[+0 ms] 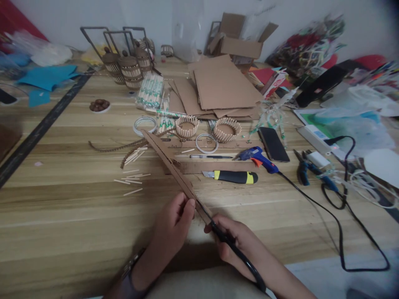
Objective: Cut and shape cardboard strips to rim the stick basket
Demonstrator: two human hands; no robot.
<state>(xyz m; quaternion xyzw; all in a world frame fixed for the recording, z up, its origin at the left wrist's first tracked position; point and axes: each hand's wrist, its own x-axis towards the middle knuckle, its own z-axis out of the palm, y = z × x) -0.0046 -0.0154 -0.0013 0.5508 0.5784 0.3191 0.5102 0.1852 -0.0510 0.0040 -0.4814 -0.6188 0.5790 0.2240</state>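
My left hand (174, 226) pinches the near end of a long brown cardboard strip (170, 164) that runs away from me across the wooden table (62, 199). My right hand (237, 245) is closed round black-handled scissors (224, 238), whose blades meet the strip's near end just right of my left fingers. The strip's far end reaches toward a white tape ring (145, 124).
Close behind the strip lie a yellow-black utility knife (232, 177), a blue glue gun (255, 157) with a black cord, a pen, a phone (273, 143), pliers (304, 171), loose wooden sticks (132, 179), stick-ring baskets (187, 126) and flat cardboard sheets (218, 87).
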